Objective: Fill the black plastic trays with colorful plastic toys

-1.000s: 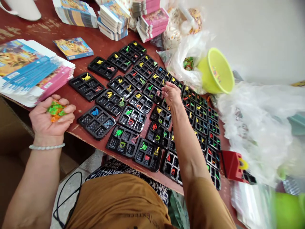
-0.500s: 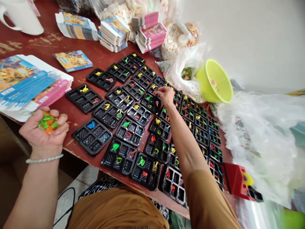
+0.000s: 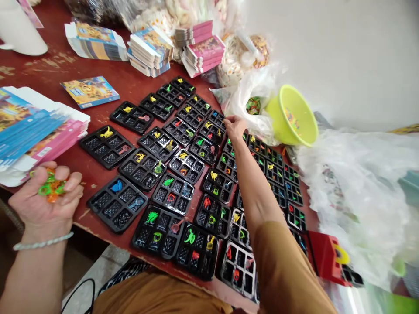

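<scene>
My left hand [image 3: 47,198] is curled palm up around a handful of small plastic toy rings [image 3: 52,187], green and orange. It is by the table's near left edge, below the stacked flat boxes. My right hand [image 3: 236,128] is stretched over the far trays, thumb and fingertips pinched together. Whatever sits between those fingertips is too small to make out. Beneath and around my right arm lie rows of black compartment trays [image 3: 163,235]. Small coloured plastic figures, spoon-like pieces and rings lie in some of their compartments, such as a green dinosaur [image 3: 152,217].
Blue and pink flat boxes [image 3: 39,131] are piled at left, with a single blue box [image 3: 91,91] behind. More box stacks [image 3: 150,48] and filled plastic bags stand farther back. A lime-green bucket [image 3: 296,115], an open white bag [image 3: 258,104] and a red holder [image 3: 327,257] line the right.
My right hand has moved from one tray to a spot slightly farther back and right. My left hand, still holding the rings, sits lower and further left in view; the whole view has shifted a little.
</scene>
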The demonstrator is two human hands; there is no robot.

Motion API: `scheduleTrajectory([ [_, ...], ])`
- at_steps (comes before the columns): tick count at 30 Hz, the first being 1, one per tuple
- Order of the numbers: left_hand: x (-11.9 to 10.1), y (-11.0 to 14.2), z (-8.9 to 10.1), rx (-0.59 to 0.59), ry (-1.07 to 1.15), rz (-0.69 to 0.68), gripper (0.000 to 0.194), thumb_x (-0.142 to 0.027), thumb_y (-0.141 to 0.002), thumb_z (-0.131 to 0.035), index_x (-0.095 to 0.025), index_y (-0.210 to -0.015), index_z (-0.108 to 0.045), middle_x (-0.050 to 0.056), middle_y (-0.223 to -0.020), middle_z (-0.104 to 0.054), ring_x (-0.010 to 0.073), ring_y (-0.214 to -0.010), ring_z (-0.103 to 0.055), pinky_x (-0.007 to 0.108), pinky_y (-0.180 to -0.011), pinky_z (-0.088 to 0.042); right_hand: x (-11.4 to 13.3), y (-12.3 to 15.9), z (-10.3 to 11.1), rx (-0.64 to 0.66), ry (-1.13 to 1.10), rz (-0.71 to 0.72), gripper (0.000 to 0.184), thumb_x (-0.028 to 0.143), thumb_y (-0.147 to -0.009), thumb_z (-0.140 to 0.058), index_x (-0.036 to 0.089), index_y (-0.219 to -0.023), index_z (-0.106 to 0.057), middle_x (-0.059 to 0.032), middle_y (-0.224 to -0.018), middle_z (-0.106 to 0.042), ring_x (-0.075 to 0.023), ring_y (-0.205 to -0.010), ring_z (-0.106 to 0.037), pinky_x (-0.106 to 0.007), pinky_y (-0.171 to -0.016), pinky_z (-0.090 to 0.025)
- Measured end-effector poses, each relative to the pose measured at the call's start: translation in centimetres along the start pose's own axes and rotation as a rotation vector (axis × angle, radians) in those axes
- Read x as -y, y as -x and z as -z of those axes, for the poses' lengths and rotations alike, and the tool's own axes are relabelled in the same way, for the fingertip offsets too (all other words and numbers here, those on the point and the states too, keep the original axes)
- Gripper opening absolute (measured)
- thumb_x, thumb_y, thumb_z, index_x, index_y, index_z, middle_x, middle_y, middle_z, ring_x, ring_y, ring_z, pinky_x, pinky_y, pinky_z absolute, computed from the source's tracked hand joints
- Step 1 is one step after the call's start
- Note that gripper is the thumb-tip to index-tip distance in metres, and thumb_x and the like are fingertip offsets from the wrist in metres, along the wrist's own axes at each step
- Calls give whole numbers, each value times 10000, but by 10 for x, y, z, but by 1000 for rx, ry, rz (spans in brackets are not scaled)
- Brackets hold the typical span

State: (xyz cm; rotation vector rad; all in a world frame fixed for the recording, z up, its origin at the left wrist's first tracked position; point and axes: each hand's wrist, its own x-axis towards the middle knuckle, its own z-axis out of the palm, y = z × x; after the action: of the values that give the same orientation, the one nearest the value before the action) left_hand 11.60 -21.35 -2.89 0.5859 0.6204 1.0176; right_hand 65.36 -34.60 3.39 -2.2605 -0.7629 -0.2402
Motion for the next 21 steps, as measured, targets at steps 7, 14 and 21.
scheduleTrajectory([
  [7,1,0,-1,-8,13,10,369,-297,-631,-936,-195,-861,-665,-46,-638,-522,108,-461,-443,185,-269,-236,4,-10,-8,21,43,-84,138,136,-849,-675,131,-939,-779,-109,-953,-794,-197,-878,-662,-361,-983,-501],
  [14,6,-3,-8,-31,96,4,278,-321,-682,-829,-202,-898,-701,3,-641,-573,103,-479,-450,173,-316,-123,70,9,-24,27,-187,88,202,136,-913,-615,134,-1022,-785,-111,-1006,-791,-185,-873,-693,-366,-912,-531],
  [21,0,-6,-15,-79,33,-115,356,-488,-809,-853,-225,-927,-645,-28,-675,-572,91,-515,-513,164,-360,-235,236,176,-58,614,-1009,61,217,360,-876,-773,257,-1060,-722,-39,-1016,-715,-149,-849,-665,-282,-675,-559],
])
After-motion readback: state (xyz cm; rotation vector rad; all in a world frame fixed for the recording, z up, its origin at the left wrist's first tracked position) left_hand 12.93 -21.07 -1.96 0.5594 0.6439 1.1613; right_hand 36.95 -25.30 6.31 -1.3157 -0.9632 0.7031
